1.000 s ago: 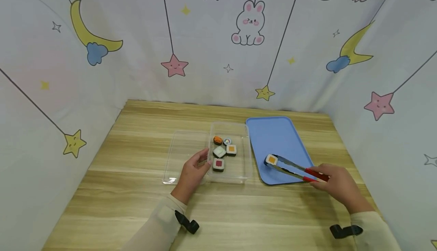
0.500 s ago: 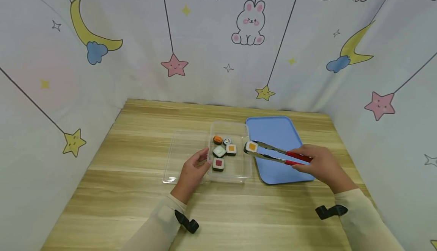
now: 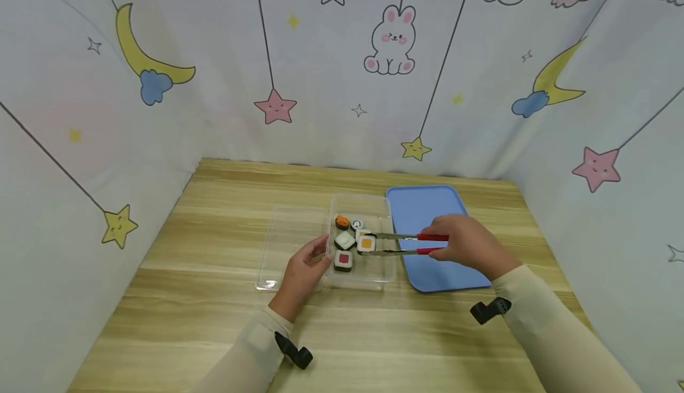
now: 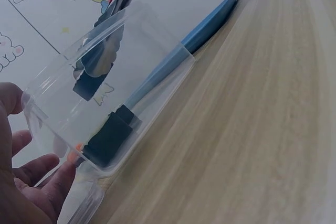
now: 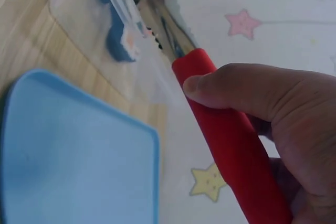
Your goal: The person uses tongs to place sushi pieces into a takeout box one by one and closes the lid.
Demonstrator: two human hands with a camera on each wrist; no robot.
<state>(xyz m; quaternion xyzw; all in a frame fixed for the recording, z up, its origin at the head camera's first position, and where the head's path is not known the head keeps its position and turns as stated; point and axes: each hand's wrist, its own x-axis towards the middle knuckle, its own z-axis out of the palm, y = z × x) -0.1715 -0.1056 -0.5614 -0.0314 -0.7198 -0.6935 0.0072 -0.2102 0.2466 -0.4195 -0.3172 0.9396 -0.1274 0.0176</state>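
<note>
My right hand [image 3: 470,241] grips the red-handled metal tongs [image 3: 433,237], thumb along one handle in the right wrist view. Between the tong tips is a toy sushi piece with a square orange centre [image 3: 366,244], held above the clear plastic box [image 3: 382,265]. In the left wrist view this piece hangs clear of the box floor. My left hand [image 3: 301,271] touches the box's left side with fingers spread. Inside lie a red-centred piece [image 3: 344,259], a pale green-topped piece [image 3: 345,240], an orange-topped piece [image 3: 342,222] and a small round roll [image 3: 357,224]. Another orange-centred piece is mostly hidden beneath the held one.
A blue tray [image 3: 427,274] stands right beside the box. The clear lid [image 3: 283,241] lies flat to the left, next to the box. Wooden tabletop [image 3: 342,333] extends in front. A printed curtain [image 3: 331,132] encloses the back and sides.
My right hand has carried the tongs and the orange-centred sushi piece left, from over the blue tray to over the box. My left hand has stayed at the box's side.
</note>
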